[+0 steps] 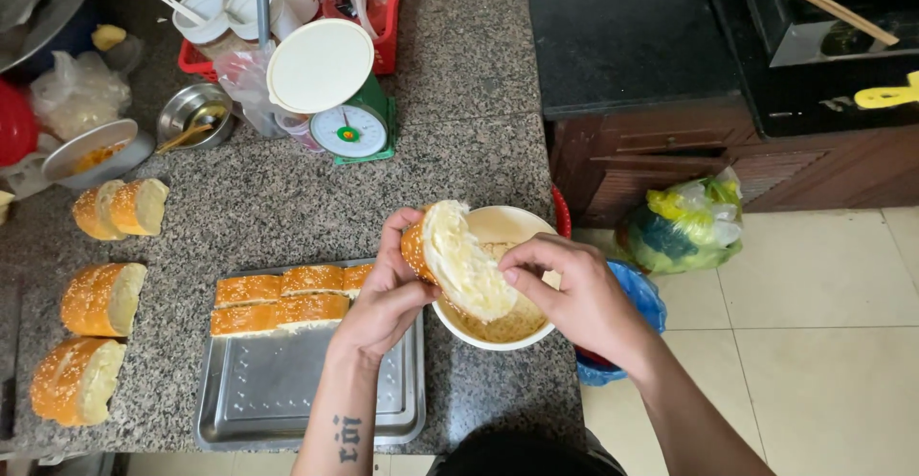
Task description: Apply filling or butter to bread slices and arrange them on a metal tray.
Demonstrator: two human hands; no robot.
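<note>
My left hand (388,289) grips a sesame-crusted piece of bread (458,258) by its crust, cut side up, over a cream bowl (532,223) that holds crumbs. My right hand (574,294) pinches into the white soft inside of that bread with its fingertips. Just left of the bowl lies a steel tray (287,390) with several hollowed crust pieces (287,299) lined up along its far end.
Several bread chunks (100,299) lie on the granite counter at left. A green kitchen scale (340,93), a red basket (383,16), steel bowls (191,112) and cups stand at the back. Filled bags (684,222) and a blue bin (632,294) sit on the floor beside the counter edge.
</note>
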